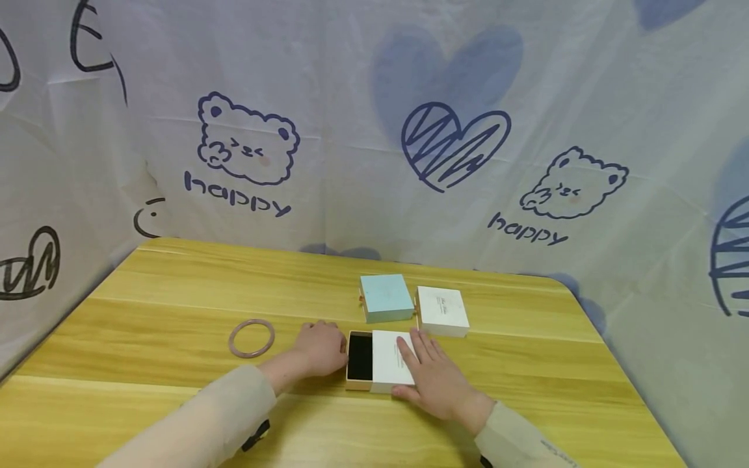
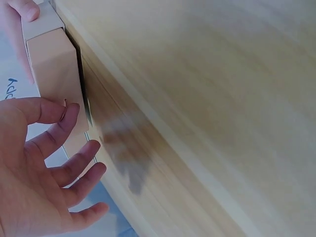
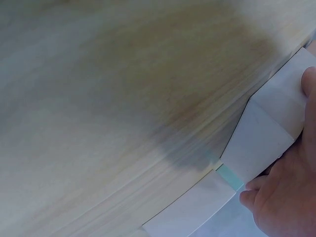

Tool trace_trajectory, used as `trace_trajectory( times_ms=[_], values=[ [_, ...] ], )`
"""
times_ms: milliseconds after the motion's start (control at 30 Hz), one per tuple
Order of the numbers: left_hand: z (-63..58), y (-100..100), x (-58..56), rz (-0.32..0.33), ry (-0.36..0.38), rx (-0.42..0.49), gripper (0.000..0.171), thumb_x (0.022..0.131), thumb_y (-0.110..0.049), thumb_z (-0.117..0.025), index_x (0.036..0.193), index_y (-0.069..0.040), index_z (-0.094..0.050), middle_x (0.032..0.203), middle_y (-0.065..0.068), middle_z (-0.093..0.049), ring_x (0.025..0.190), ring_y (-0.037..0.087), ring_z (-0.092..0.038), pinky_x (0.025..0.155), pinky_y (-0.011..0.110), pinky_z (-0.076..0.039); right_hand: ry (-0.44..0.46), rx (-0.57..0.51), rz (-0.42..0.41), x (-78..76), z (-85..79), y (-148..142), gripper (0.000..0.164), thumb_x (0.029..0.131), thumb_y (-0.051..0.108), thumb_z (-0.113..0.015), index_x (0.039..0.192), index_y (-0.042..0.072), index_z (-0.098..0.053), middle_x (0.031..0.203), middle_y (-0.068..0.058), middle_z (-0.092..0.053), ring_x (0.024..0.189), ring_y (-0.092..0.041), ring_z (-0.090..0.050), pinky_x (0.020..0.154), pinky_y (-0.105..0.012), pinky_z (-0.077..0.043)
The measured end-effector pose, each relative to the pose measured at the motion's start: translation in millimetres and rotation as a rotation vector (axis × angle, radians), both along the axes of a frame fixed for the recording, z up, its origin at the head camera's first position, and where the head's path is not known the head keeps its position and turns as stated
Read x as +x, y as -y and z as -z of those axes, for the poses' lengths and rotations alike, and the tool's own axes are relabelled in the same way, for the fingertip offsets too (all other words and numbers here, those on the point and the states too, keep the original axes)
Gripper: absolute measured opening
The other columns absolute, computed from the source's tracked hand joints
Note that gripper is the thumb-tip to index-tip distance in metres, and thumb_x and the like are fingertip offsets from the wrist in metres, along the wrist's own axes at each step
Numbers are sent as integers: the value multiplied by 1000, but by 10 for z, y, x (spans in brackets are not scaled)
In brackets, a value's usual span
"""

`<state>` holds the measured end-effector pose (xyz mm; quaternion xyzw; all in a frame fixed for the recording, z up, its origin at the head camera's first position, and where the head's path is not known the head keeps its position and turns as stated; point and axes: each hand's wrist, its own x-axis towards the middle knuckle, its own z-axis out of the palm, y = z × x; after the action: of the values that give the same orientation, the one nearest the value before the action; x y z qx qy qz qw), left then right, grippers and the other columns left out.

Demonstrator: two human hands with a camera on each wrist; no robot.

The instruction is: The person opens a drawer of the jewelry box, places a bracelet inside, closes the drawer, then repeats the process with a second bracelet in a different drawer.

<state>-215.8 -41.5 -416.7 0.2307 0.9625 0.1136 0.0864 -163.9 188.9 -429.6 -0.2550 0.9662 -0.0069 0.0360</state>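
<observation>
A white drawer-style gift box (image 1: 386, 364) lies on the table, its tray (image 1: 359, 357) pulled partly out to the left and showing a black inside. My left hand (image 1: 318, 348) is at the tray's left end. In the left wrist view, its thumb and index finger pinch a small pull tab (image 2: 64, 109) on the tray's end, with the other fingers spread. My right hand (image 1: 439, 383) holds the white outer sleeve, thumb against the near side and fingers stretched across the top. The right wrist view shows the sleeve's side (image 3: 266, 128) beside that hand; some fingertips are hidden.
Behind the open box are a light blue box (image 1: 386, 298) and another white box (image 1: 443, 310) with printed text. A pinkish bangle (image 1: 251, 338) lies left of my left hand. A printed cloth (image 1: 351, 130) hangs behind the wooden table (image 1: 175, 292).
</observation>
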Motion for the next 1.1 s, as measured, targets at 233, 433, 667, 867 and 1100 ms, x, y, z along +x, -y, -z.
trace_trajectory(
  times_ms=[233, 433, 667, 867, 1100],
  values=[
    [22, 59, -21, 1, 2, -7, 18, 87, -27, -61, 73, -16, -65, 88, 3, -60, 97, 29, -55, 90, 53, -39, 23, -18, 4, 6, -4, -9, 77, 94, 50, -43, 147, -1, -21, 152, -29, -16, 141, -41, -17, 114, -50, -21],
    [29, 124, -6, -11, 4, 10, 17, 86, -25, -62, 72, -16, -64, 88, 3, -59, 93, 29, -55, 88, 53, -39, 27, -21, 3, 9, -3, -12, 77, 94, 51, -44, 147, -1, -21, 152, -29, -16, 141, -41, -17, 114, -50, -22],
    [-10, 170, 25, -16, -7, 32, 18, 85, -23, -63, 69, -16, -63, 83, 2, -58, 89, 28, -54, 88, 54, -39, 21, -22, 1, 2, 7, -18, 77, 94, 51, -44, 147, -1, -22, 152, -29, -16, 141, -41, -17, 114, -50, -22],
    [-27, 198, 39, -12, -12, 34, 17, 84, -23, -64, 69, -15, -62, 83, 2, -57, 90, 28, -54, 88, 54, -38, 24, -7, 3, -4, 14, -19, 78, 94, 52, -43, 147, 0, -21, 152, -28, -16, 142, -41, -16, 114, -50, -22],
    [-30, 212, 48, -9, -16, 43, 16, 84, -21, -64, 69, -14, -62, 82, 3, -56, 87, 27, -54, 86, 54, -38, 22, -14, 2, 2, 13, -18, 78, 94, 51, -43, 147, 0, -21, 152, -28, -16, 142, -41, -16, 114, -50, -22]
  ],
)
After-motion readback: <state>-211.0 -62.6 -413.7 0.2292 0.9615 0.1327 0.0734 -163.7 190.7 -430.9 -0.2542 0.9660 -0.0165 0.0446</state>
